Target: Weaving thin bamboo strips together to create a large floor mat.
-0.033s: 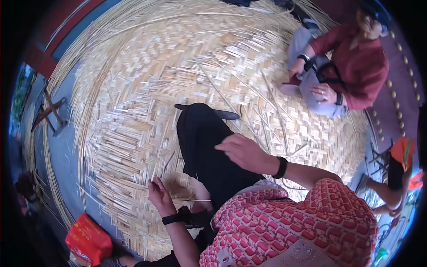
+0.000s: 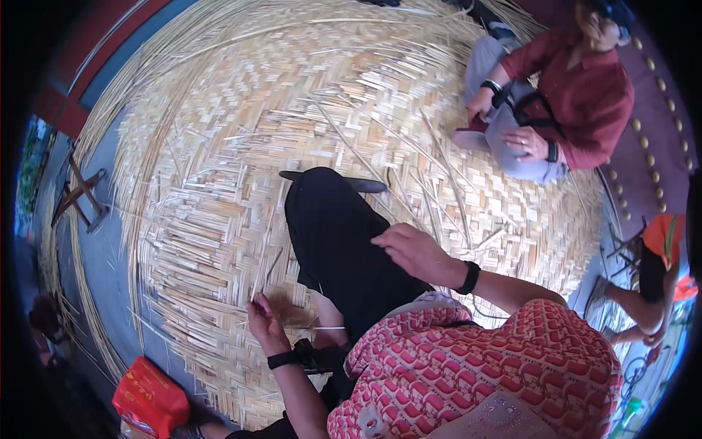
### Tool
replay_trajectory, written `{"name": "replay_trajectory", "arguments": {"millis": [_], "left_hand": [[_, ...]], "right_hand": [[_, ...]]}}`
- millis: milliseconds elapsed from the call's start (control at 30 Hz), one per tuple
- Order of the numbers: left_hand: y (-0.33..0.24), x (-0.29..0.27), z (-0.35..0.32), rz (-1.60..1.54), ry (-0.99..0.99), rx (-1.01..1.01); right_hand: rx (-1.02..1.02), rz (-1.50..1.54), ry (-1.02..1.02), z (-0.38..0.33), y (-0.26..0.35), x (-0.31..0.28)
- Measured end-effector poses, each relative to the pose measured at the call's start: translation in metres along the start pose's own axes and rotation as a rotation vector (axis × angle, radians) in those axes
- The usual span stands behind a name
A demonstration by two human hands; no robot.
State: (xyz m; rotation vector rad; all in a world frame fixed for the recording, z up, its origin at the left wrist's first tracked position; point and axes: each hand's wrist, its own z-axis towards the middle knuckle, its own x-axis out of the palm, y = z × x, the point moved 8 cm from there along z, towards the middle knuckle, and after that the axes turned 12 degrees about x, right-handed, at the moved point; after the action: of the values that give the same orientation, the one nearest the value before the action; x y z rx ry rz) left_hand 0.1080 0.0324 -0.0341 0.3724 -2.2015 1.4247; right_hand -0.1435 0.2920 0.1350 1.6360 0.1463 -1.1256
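A large pale woven mat of split strips fills the floor around me. My left hand is low over its loose strips beside my bent leg, fingers drawn together at the end of a thin pale strip. A short dark sliver lies just beyond those fingertips. My right hand hovers over my black-clad knee, its fingers bent and pressed together; whatever is between them is hidden or too small to make out. Both wrists wear black bands.
Across the mat, a person in a dark red shirt sits with hands on the lap. Loose long strips lie between us. A red bag stands lower left, a wooden folding stool at left. Another person in orange is at right.
My right hand has shifted slightly right, and its fingers are more tucked in. My left fingers have curled closer together. The whole view has moved a little.
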Motion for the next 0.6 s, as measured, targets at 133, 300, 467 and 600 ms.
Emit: {"name": "replay_trajectory", "arguments": {"millis": [133, 300, 467, 600], "left_hand": [[0.045, -0.015, -0.014, 0.065, 0.115, -0.353], [0.04, 0.025, -0.038, 0.441, 0.33, -0.178], [0.012, 0.027, -0.047, 0.521, 0.305, -0.051], [-0.002, 0.012, -0.047, 0.393, 0.238, -0.023]], "right_hand": [[0.511, 0.072, -0.126, -0.129, -0.117, 0.008], [0.704, 0.288, -0.354, -0.168, -0.172, 0.011], [0.667, 0.282, -0.355, -0.105, -0.208, -0.01], [0.501, 0.135, -0.274, -0.06, -0.202, -0.021]]}}
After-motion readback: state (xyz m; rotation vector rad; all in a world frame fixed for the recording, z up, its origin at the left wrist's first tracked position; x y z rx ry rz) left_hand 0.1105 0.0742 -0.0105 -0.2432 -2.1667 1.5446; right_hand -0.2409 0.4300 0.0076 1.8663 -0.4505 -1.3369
